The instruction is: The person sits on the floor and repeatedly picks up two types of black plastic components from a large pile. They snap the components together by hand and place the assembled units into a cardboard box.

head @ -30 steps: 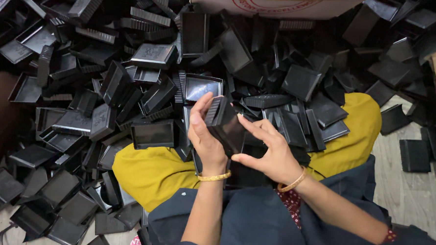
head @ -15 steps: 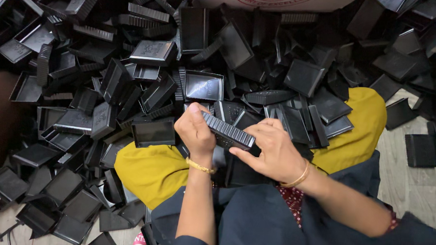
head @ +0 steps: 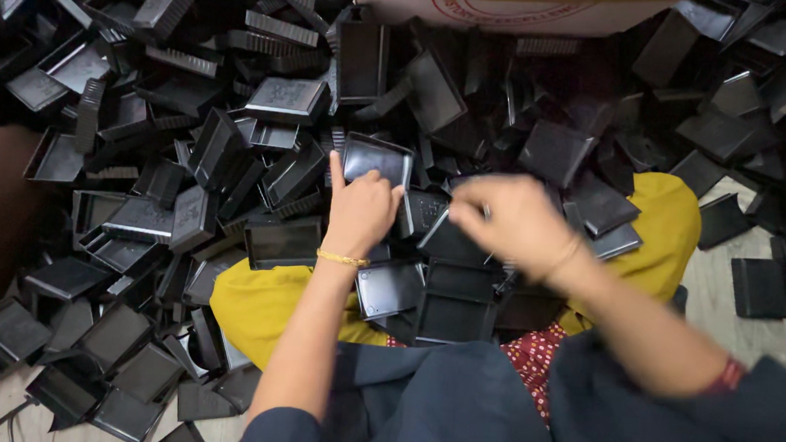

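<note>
A big heap of black plastic trays (head: 283, 97) spreads out ahead of me. My left hand (head: 358, 212) grips the lower rim of one shiny black tray (head: 380, 157), index finger stretched up along its left edge. My right hand (head: 510, 222) is blurred and hovers, fingers curled, over a dark tray (head: 449, 243) on my lap; whether it holds anything cannot be made out. Each wrist carries a thin gold bangle. Several trays (head: 451, 316) lie stacked on my lap between the arms.
Yellow cloth (head: 257, 305) covers my knees under the trays. A cardboard box (head: 508, 9) stands at the far edge of the heap. Single trays (head: 761, 286) lie on the pale floor to the right, and more are piled at lower left (head: 113, 368).
Both hands held one ribbed black tray together before. Now they have parted: the left has reached up to the shiny tray and the right has swung right over the lap trays.
</note>
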